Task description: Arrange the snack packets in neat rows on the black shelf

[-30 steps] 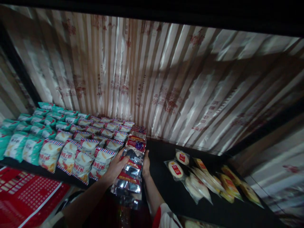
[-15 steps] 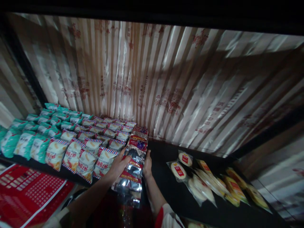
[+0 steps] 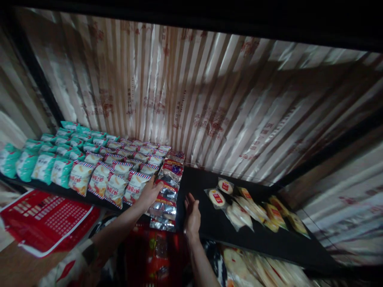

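Bare black shelf point(image 3: 194, 181) between foil packets point(image 3: 170, 192) and right hand point(image 3: 192, 217)

White snack bags point(image 3: 116, 189): red "上虾" | red-and-silver packets point(image 3: 170, 191): lettering too blurred

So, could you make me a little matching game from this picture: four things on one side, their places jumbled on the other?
Things:
1. Teal bags
2. Red basket
3. Left hand
4. Right hand

Places:
A. To the right of the row of shiny packets, apart from it
B. Past the front edge of the black shelf, at the picture's lower left
C. Along the left side of the row of shiny packets
D. At the left end of the black shelf

Right pairs: 1-D, 2-B, 3-C, 4-A.
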`<state>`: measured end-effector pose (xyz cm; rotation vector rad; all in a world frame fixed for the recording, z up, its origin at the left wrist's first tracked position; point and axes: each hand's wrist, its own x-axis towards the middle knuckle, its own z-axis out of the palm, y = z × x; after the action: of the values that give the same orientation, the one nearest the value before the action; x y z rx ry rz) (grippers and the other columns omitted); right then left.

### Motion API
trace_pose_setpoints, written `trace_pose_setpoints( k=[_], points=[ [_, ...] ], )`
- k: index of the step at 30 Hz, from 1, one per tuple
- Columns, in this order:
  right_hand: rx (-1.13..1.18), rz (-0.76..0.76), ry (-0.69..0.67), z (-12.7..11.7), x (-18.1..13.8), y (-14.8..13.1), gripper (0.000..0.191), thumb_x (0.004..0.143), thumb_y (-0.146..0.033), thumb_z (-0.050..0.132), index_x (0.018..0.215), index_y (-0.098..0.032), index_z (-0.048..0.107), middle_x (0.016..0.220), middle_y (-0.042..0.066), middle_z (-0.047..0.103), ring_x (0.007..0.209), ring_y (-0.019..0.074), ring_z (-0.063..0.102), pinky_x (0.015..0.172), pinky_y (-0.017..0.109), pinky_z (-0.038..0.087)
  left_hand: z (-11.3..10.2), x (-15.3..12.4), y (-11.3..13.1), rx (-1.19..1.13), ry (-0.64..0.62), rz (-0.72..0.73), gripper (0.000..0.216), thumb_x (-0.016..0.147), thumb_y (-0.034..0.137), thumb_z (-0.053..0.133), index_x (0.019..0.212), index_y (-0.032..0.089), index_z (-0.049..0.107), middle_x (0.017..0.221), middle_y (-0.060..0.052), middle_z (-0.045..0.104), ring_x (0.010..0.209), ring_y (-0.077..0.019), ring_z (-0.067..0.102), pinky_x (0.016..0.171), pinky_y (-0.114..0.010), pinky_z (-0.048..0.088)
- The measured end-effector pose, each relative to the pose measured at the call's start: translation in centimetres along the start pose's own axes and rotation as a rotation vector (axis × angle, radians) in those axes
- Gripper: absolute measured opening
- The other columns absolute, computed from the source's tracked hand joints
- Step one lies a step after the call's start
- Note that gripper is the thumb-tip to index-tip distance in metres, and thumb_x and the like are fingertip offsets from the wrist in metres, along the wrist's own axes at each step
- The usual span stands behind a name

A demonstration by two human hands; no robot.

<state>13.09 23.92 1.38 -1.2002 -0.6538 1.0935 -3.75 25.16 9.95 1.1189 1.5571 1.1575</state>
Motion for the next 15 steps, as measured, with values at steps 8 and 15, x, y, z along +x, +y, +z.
trace_pose_setpoints(
  k=[8, 15],
  points=[
    [-0.142, 0.053, -0.029, -5.5, -10.4, 2.6, 0.05, 0.075, -0.057, 0.05, 0.101, -0.017, 0.062, 0.084, 0.005, 0.068, 0.079, 0.0187, 0.062, 0.073, 0.031, 0.047, -2.8, -10.3, -4.2, 0.215, 0.259, 0.408, 0.026, 0.081, 0.022, 0.042, 0.102, 0.018, 0.059, 0.114, -0.008, 0.055, 0.112, -0.0196, 0.048, 0.101, -0.031, 0.034],
    [-0.64, 0.192, -0.362, -5.8, -11.6, 6.8, 0.03, 0.071, -0.043, 0.055, 0.087, -0.021, 0.068, 0.08, 0.004, 0.07, 0.08, 0.022, 0.063, 0.08, 0.034, 0.045, 0.4, -15.0, -15.4, 0.168, -0.08, -0.216, 0.024, 0.067, 0.006, 0.052, 0.086, 0.017, 0.062, 0.103, -0.006, 0.06, 0.108, -0.0232, 0.05, 0.099, -0.037, 0.035]
  ],
)
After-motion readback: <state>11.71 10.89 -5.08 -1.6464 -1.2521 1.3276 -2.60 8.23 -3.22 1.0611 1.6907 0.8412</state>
